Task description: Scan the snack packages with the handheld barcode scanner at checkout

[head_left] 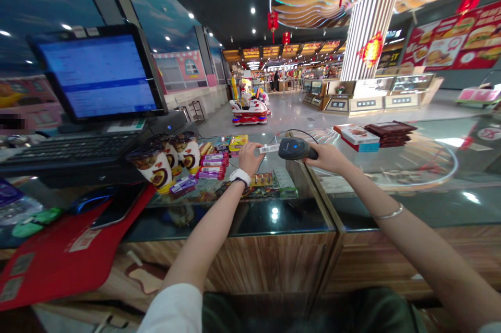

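Note:
My right hand (325, 158) is closed round the handle of a dark barcode scanner (291, 149), whose head points left. Facing it, my left hand (249, 159) grips a small white-labelled pack (268, 149) by its end; the kind of item cannot be made out. The scanner's head is close to the pack's right end. Left of my left hand, purple-and-orange wrapped snack sticks (213, 166) lie in a group on the glass counter. Beside them stand several brown-and-white snack cups (155, 168). A yellow pack (238, 143) lies just behind my left hand.
A monitor (97, 74) and a keyboard (66, 147) stand at left. Before them are a phone (119, 204), a lit mouse (92, 198) and a red mat (74, 254). Brown packets (389, 133) and a white box (358, 134) lie on the counter at right.

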The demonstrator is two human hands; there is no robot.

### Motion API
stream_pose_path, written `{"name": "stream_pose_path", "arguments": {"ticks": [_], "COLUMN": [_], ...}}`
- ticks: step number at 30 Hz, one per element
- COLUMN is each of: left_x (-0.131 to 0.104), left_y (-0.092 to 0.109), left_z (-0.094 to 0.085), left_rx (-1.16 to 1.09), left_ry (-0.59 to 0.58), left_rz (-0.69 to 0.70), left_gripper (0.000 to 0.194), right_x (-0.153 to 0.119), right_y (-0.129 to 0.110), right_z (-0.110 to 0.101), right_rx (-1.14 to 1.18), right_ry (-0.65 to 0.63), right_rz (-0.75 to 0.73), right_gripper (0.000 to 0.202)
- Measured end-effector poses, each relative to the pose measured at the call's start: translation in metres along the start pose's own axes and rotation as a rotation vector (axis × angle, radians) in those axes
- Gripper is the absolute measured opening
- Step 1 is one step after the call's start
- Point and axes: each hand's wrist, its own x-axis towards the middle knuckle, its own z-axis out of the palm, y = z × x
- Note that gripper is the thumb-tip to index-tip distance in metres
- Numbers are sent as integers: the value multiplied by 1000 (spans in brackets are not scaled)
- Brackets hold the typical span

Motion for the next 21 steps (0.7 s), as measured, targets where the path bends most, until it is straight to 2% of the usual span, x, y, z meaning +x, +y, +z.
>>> {"name": "stream_pose_path", "arguments": {"ticks": [21], "left_x": [1], "left_y": [-1], "left_z": [-1], "left_rx": [8], "left_ry": [7], "left_rz": [13], "left_gripper": [11], "right_x": [0], "right_y": [3], "right_z": [1], "right_rx": [-27], "right_ry": [-12], "right_rz": [-24], "right_gripper": [36]}}
